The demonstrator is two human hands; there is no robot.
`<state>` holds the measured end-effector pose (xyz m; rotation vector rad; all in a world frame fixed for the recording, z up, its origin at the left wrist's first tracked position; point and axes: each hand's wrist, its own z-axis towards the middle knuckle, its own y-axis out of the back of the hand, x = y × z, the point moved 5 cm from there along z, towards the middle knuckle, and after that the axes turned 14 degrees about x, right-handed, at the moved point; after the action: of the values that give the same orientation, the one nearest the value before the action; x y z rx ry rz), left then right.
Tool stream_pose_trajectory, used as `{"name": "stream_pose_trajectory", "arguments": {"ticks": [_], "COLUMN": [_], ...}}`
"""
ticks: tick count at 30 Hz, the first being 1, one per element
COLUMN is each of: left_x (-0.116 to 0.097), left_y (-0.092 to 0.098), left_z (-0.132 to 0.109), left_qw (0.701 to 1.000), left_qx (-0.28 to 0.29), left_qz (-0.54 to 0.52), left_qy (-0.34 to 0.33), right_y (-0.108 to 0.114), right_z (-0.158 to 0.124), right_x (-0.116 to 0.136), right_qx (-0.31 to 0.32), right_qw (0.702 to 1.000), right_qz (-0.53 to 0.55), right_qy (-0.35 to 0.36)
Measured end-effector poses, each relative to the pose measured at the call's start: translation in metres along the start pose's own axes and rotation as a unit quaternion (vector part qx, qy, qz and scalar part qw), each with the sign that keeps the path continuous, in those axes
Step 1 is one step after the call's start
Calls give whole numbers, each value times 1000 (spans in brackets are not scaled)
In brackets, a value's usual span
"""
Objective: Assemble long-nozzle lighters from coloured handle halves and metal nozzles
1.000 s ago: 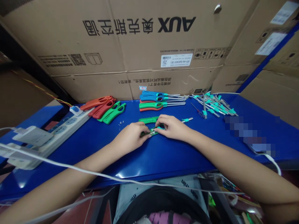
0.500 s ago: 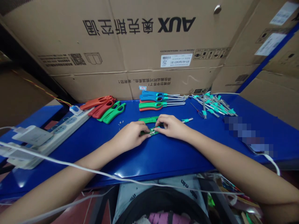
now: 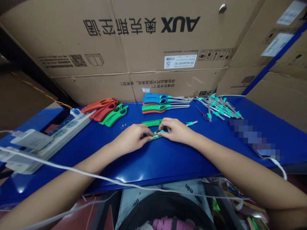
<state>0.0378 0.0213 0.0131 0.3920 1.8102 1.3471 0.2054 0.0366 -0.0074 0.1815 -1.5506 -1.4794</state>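
Note:
Both hands meet over a green handle half [image 3: 157, 136] lying on the blue table. My left hand [image 3: 135, 137] pinches its left end between thumb and fingers. On the other side my right hand [image 3: 176, 130] has its fingertips closed on the same piece, near small pale and dark parts in it; what the fingertips hold is too small to make out. Just behind lies a second green handle half [image 3: 151, 123], partly covered by my right hand. A metal tube with a teal part [image 3: 192, 123] sticks out to the right, beyond my right hand.
Red handles [image 3: 102, 105] and green handles [image 3: 116, 115] lie at the left, beside a power strip [image 3: 64, 131]. Assembled lighters [image 3: 157, 99] are stacked at the back. Metal tubes [image 3: 222, 108] and a screwdriver [image 3: 202, 113] lie right. A white cable [image 3: 107, 179] crosses in front.
My left hand has shifted slightly left and its fingertips have moved a little on the green handle half. My right hand's fingertips have moved slightly left. The view has shifted a little.

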Motion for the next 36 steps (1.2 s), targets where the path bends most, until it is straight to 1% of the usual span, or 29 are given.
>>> {"name": "stream_pose_trajectory", "arguments": {"ticks": [7, 10, 14, 16, 18, 21, 25, 27, 29, 31, 34, 36], "left_x": [5, 6, 5, 5, 6, 7, 8, 5, 1, -6, -13, -15], "left_y": [-1, -1, 0, 0, 1, 2, 3, 5, 7, 6, -3, -9], "left_z": [1, 1, 1, 1, 1, 1, -1, -2, -4, -4, -1, 0], "left_qw": [998, 998, 998, 998, 999, 999, 999, 998, 995, 993, 992, 992], "left_qx": [-12, -9, -10, -12, -16, -23, -19, -43, -79, -94, -57, -31], "left_qz": [-41, -47, -44, -36, -24, -3, 17, 38, 62, 76, 85, 89], "left_qy": [36, 39, 39, 42, 40, 35, 39, 40, 23, -13, -70, -88], "right_y": [0, -2, 2, 7, 14, 23, 25, 25, 23, 22, 22, 23], "right_z": [-1, -1, -2, -3, -5, -7, -10, -10, -10, -9, -9, -9], "right_x": [1, 3, 4, 2, -1, -6, -8, -8, -7, -7, -8, -8], "right_qx": [16, 28, 8, -4, -2, 32, 97, 111, 117, 120, 123, 125], "right_qw": [1000, 999, 1000, 1000, 1000, 999, 995, 993, 993, 992, 992, 992], "right_qz": [-15, -22, 4, 16, 16, 8, 22, 24, 21, 15, 5, 0], "right_qy": [-6, -3, 12, 10, 8, 11, 26, 28, 26, 23, 11, 5]}}
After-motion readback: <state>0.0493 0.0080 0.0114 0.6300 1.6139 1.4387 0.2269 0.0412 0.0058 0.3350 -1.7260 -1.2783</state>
